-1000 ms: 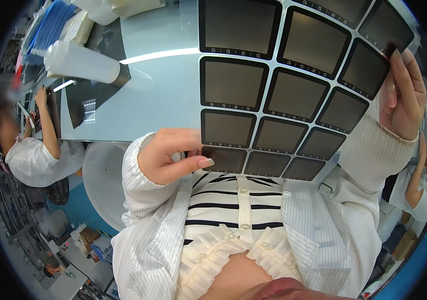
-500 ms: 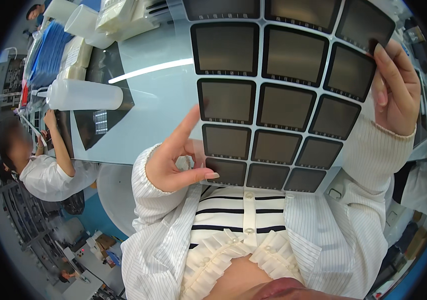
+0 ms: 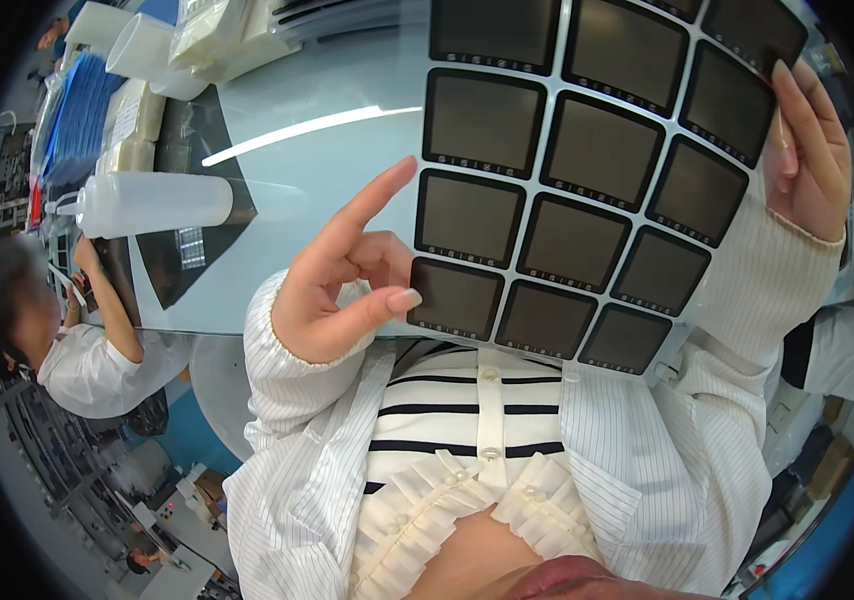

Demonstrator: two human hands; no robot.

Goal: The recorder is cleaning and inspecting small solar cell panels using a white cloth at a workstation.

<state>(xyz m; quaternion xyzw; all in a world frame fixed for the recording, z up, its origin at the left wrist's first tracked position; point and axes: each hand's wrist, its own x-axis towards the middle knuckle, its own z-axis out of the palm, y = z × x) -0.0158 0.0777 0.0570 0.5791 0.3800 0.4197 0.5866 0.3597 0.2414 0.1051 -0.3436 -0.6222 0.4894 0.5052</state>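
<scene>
A thin, see-through sheet [image 3: 535, 180] with a grid of dark, rounded rectangular panels is held up tilted in front of my chest, above the table. My right hand [image 3: 812, 150] pinches its upper right edge, thumb behind and partly hidden. At the lower left edge is my left hand [image 3: 352, 265]: the thumb tip lies at the front of the edge, and the curled fingers go behind it. My left index finger stretches out along the left side, its tip close to the edge. The sheet's top runs out of view.
On the glossy table [image 3: 317, 220] stand a white squeeze bottle lying on its side [image 3: 157, 204], a dark flat sheet [image 3: 182, 262], blue stacked sheets [image 3: 77, 115], wrapped pale packs [image 3: 212, 35] and a white cup [image 3: 152, 50]. A co-worker [image 3: 97, 350] sits at the left.
The sheet has shifted up and to the right, with my right hand moving along. My left index finger has slid out from behind the sheet, and the left thumb now covers less of it.
</scene>
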